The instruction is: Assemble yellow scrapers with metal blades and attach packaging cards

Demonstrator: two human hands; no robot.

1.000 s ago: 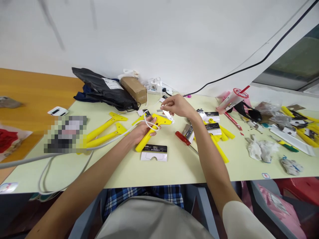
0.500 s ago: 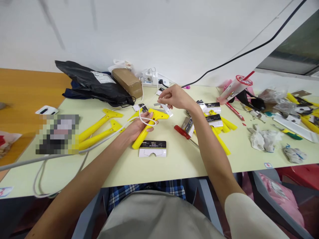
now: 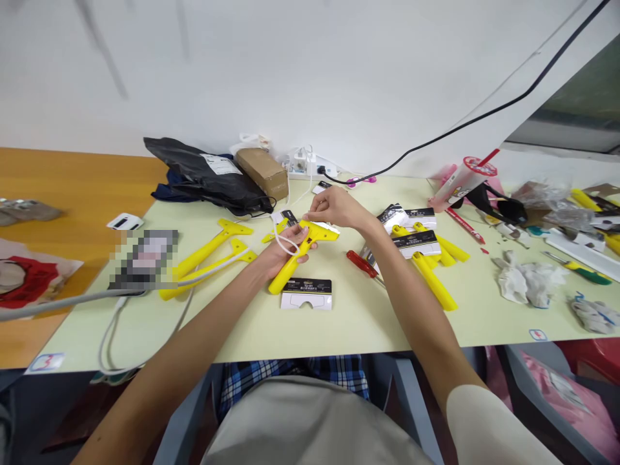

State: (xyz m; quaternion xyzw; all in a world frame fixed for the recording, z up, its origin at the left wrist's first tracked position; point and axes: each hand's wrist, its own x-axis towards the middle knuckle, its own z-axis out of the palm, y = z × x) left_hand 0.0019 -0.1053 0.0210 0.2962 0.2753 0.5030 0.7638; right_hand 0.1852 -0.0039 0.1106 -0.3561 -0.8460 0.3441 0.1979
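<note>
My left hand (image 3: 281,257) is closed round the handle of a yellow scraper (image 3: 290,274), its head pointing away from me. A white cable (image 3: 282,242) loops over this hand. My right hand (image 3: 334,206) is pinched above the far side of the scraper head, its fingertips partly hidden. A thin pale blade (image 3: 330,227) shows along the head's far edge, beside those fingers. A black and white blade card (image 3: 307,294) lies below the scraper. Two more yellow scrapers (image 3: 198,245) are left of my left hand.
Several yellow handles (image 3: 433,284) and cards (image 3: 416,243) lie at the right, beside a red-handled screwdriver (image 3: 361,263). A drink cup (image 3: 465,184) leans farther back. A black bag (image 3: 208,171), a cardboard box (image 3: 264,171) and a power strip (image 3: 303,165) line the wall. Crumpled gloves (image 3: 533,279) lie right.
My right hand has lowered the thin blade to the scraper head; less of the blade shows now. My left hand keeps its hold. The whole view has shifted slightly.
</note>
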